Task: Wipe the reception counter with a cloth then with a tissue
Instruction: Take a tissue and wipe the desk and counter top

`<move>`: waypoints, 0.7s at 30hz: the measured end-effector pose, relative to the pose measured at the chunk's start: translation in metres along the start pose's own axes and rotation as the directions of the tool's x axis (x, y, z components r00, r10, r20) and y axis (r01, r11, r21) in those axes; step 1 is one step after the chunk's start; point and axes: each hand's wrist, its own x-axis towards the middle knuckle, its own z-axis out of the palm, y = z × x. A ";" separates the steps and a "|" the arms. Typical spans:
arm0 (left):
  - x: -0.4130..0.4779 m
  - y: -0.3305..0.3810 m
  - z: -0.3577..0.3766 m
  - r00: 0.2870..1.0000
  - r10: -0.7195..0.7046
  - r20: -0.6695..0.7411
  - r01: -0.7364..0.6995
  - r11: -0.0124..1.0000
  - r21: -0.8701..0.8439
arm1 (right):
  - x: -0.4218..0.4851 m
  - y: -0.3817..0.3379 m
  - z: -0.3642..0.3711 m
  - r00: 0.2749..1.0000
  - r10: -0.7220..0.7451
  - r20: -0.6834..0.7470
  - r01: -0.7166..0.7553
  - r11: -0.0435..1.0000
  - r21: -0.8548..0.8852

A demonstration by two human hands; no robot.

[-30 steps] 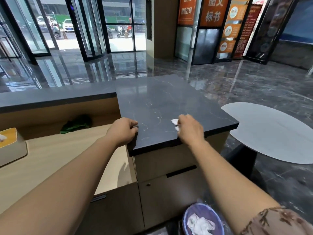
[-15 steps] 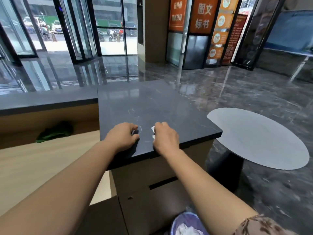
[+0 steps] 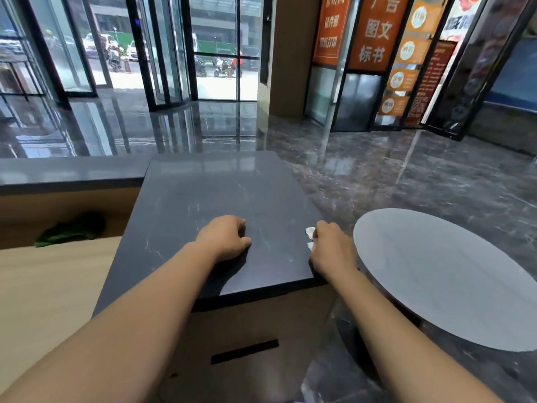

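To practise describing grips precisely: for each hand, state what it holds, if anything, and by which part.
Right hand grips a tissue, bunched inside its fist, only white corners showing. Left hand rests on the counter, holding nothing.

All bare: left hand [image 3: 225, 238], right hand [image 3: 334, 247], 2 forearms [image 3: 162, 289].
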 end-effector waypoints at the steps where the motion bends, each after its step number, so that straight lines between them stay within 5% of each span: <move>1: 0.004 0.001 0.000 1.000 -0.020 -0.009 0.020 1.000 -0.005 | -0.004 -0.007 0.003 0.998 -0.056 0.010 0.056 0.998 0.026; 6: 0.017 0.006 0.000 0.990 -0.124 -0.062 0.124 0.992 -0.018 | 0.013 -0.015 0.016 0.937 -0.344 0.058 0.338 0.937 0.087; 16: 0.015 -0.008 -0.007 0.960 -0.277 0.037 0.275 0.961 0.042 | 0.097 -0.014 0.021 0.983 -0.158 0.090 0.148 0.983 0.111; 21: 0.018 0.002 -0.007 0.944 -0.330 -0.006 0.330 0.943 0.030 | 0.045 -0.074 0.035 0.807 -0.565 0.173 0.522 0.819 0.239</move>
